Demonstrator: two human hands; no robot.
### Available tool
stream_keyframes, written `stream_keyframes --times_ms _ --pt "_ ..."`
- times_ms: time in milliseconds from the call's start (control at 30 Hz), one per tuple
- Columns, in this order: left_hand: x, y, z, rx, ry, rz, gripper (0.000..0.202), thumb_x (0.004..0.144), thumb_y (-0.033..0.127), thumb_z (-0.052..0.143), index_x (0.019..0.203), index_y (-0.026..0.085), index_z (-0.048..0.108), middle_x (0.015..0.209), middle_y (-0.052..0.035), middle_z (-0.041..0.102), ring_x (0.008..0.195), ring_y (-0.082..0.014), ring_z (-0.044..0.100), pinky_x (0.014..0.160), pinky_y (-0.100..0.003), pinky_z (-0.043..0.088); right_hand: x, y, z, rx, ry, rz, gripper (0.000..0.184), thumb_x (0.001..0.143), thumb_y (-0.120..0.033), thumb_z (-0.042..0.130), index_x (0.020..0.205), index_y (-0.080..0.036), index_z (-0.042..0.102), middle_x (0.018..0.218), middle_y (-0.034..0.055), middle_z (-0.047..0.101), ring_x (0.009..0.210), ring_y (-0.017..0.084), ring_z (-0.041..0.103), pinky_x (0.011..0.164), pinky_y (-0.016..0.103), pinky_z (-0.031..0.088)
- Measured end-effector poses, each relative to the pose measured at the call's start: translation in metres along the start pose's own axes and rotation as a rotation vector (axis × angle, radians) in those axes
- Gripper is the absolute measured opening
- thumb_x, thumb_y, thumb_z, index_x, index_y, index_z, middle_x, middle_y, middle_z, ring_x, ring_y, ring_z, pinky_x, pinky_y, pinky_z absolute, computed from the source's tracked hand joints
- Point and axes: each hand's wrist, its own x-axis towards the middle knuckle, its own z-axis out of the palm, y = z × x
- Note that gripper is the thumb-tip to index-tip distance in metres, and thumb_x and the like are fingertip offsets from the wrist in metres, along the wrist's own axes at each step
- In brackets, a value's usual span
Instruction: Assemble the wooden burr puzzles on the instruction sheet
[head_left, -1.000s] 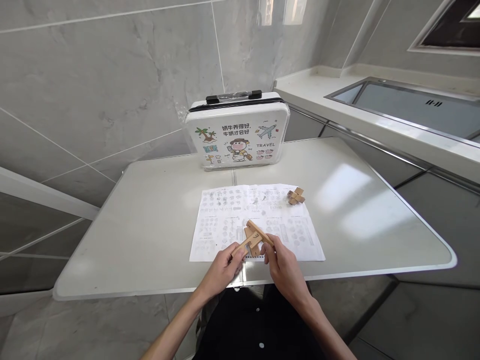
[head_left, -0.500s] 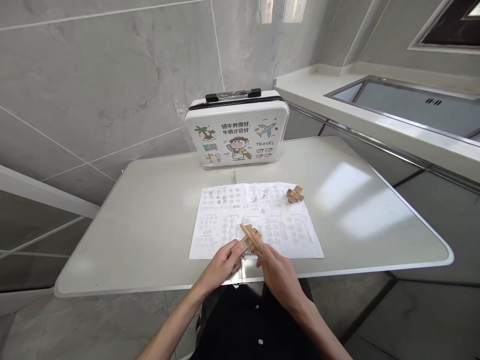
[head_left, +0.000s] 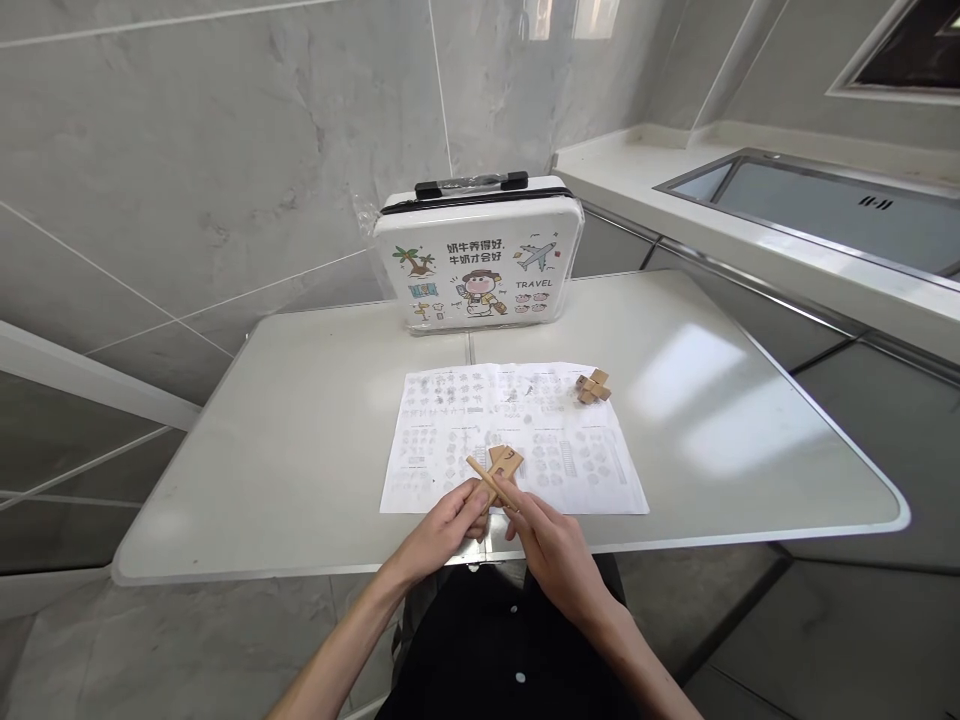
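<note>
My left hand (head_left: 455,520) is closed around flat wooden puzzle pieces (head_left: 507,460), one of which carries a dark mark. Across them lies a thin wooden stick (head_left: 481,469), pinched in the fingers of my right hand (head_left: 546,528). Both hands are close together over the front edge of a printed instruction sheet (head_left: 427,470); my fingers hide how the pieces meet. At the sheet's upper right corner sits an assembled wooden burr puzzle (head_left: 592,387), touched by neither hand.
A white cartoon-printed suitcase (head_left: 480,265), partly wrapped in clear plastic, stands at the back of the folding table (head_left: 300,440). To the right runs a counter (head_left: 622,165) with a sink (head_left: 810,205). A tiled wall (head_left: 225,130) rises behind.
The wooden stick has shifted slightly left and down across the pieces. The flat pieces have turned, so the marked face shows more plainly. The burr puzzle stays in place.
</note>
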Motion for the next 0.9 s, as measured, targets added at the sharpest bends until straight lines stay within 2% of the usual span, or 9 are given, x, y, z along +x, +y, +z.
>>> stream_keyframes --times_ms 133,367,533,767,900 --pt "-0.001 0.001 -0.001 0.049 0.0 0.012 0.041 0.104 0.06 0.047 0.098 0.019 0.052 0.079 0.0041 0.034 0.068 -0.012 0.029 0.063 -0.028 0.03 -0.001 0.004 0.002 0.087 0.036 -0.04 0.046 0.111 -0.023 0.037 0.155 -0.028 0.048 0.088 0.0044 0.073 0.065 0.016 0.066 0.058 0.026 0.049" --pt "-0.001 0.001 -0.002 0.066 -0.004 0.023 0.041 0.104 0.059 0.047 0.107 0.019 0.057 0.081 0.004 0.033 0.069 -0.0124 0.032 0.063 -0.029 0.031 -0.005 0.005 0.005 0.226 0.062 0.042 0.037 0.109 -0.022 0.044 0.143 -0.027 0.059 0.089 0.0029 0.075 0.066 0.017 0.071 0.063 0.028 0.052" --pt "-0.002 0.0 -0.002 0.079 0.002 0.004 0.043 0.104 0.06 0.048 0.109 0.018 0.059 0.08 0.0036 0.034 0.07 -0.0128 0.032 0.063 -0.029 0.031 -0.006 0.007 0.008 0.243 0.051 0.05 0.036 0.109 -0.023 0.045 0.142 -0.028 0.059 0.098 0.0043 0.078 0.067 0.016 0.071 0.064 0.029 0.053" --pt "-0.001 -0.01 -0.005 -0.018 0.019 0.028 0.042 0.103 0.059 0.051 0.106 0.018 0.058 0.076 0.0051 0.031 0.064 -0.011 0.027 0.059 -0.027 0.028 -0.007 0.01 0.011 0.164 0.063 0.044 0.035 0.109 -0.026 0.046 0.142 -0.028 0.057 0.102 0.0067 0.076 0.074 0.02 0.072 0.066 0.032 0.055" --pt "-0.004 -0.011 -0.007 0.019 0.128 0.066 0.042 0.101 0.059 0.054 0.099 0.018 0.058 0.071 0.0039 0.043 0.063 -0.0112 0.039 0.063 -0.027 0.035 -0.004 0.015 0.014 -0.001 0.189 0.099 0.026 0.108 -0.03 0.048 0.13 -0.026 0.06 0.109 0.0099 0.071 0.09 0.024 0.07 0.071 0.036 0.055"
